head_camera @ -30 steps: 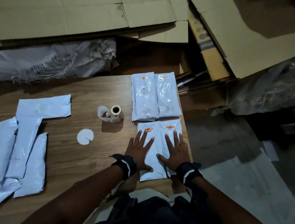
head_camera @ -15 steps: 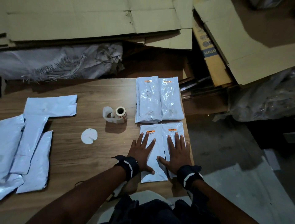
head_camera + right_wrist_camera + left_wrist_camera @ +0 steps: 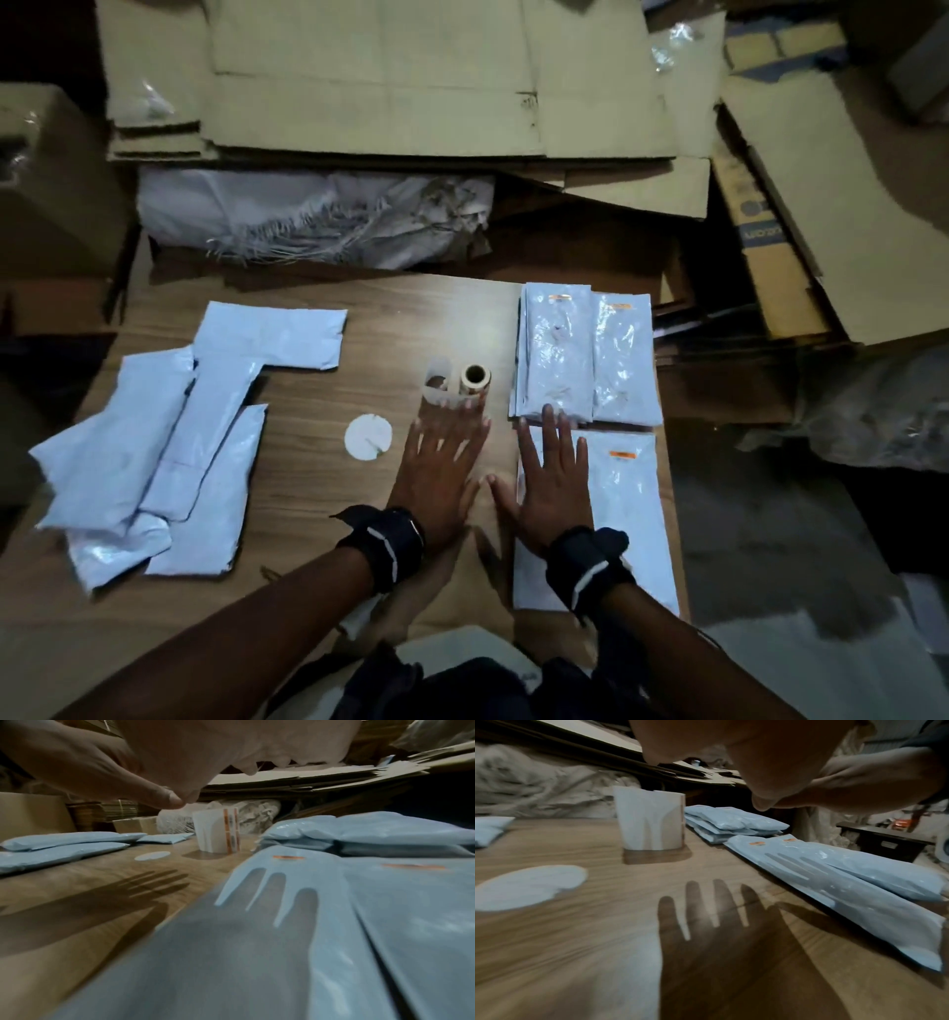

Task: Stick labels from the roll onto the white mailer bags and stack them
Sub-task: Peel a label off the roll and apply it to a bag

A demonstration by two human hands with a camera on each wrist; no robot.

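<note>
Two white mailer bags [image 3: 626, 509] with orange labels lie side by side at the table's near right. My right hand [image 3: 554, 478] hovers flat over the left one with fingers spread and casts a shadow on the bag [image 3: 282, 923]. My left hand [image 3: 444, 462] hovers flat over bare table, its fingertips just short of the label roll [image 3: 475, 380]. The roll stands upright with a loose curl of backing strip [image 3: 439, 383]. Neither hand holds anything. Two stacks of labelled bags [image 3: 560, 360] lie beyond the near pair. Unlabelled bags [image 3: 154, 452] lie heaped at the left.
A round white paper disc [image 3: 368, 437] lies left of my left hand. The table's right edge [image 3: 672, 514] runs close beside the labelled bags. Flattened cardboard [image 3: 411, 77] and a frayed woven sack [image 3: 318, 216] lie behind the table.
My left hand has left the near bag and moved left and forward over bare table toward the roll. My right hand has lifted and shifted onto the left bag's side.
</note>
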